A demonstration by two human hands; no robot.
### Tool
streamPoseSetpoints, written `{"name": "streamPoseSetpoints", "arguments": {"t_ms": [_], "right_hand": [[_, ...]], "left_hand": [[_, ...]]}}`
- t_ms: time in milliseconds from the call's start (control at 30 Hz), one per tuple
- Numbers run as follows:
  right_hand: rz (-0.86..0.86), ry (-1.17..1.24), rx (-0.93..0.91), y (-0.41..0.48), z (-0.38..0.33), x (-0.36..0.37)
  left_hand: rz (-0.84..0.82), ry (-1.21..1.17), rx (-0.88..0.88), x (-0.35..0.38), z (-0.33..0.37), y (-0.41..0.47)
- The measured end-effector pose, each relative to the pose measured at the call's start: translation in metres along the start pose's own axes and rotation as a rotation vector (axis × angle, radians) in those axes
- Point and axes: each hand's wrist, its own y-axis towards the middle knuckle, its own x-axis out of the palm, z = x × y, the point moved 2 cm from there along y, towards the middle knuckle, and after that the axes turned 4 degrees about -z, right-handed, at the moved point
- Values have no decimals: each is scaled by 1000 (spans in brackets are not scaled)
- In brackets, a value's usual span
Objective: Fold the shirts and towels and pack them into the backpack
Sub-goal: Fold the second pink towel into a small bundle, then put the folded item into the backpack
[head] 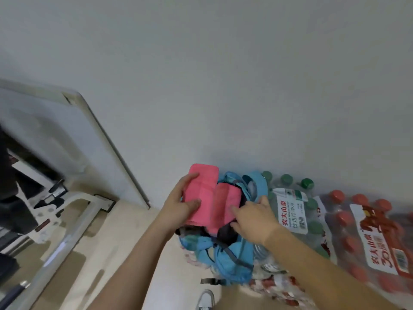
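While the left hand point(185, 204) grips a folded pink towel point(202, 186) just above the open mouth of the blue backpack point(232, 262) on the floor point(138, 242), the right hand point(254, 220) rests with spread fingers on a second pink towel point(225, 204) partly inside. Risk: the slack, narrow mouth may snag the incoming towel and undo its fold, or the soft bag may slump toward the bottled-water packs point(290, 211) just beside it.

Soft, even indoor light; wide-angle view, slightly blurred.
The wall point(223, 74) is flat grey without glare, and faint shadows lie on the floor point(129, 220). The left edge smears and bends, while the pink towel point(203, 189) and bottle label point(290, 211) stay fairly sharp.
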Motion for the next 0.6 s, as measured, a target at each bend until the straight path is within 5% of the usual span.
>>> {"name": "streamPoseSetpoints", "arguments": {"t_ms": [167,333,600], "right_hand": [[88,50,41,-5,8,14],[121,22,147,-7,17,11],[72,23,288,15,21,15]], "left_hand": [[-212,-169,-196,45,-48,39],[-242,324,-14,56,-63,44],[-442,581,29,52,-69,41]]}}
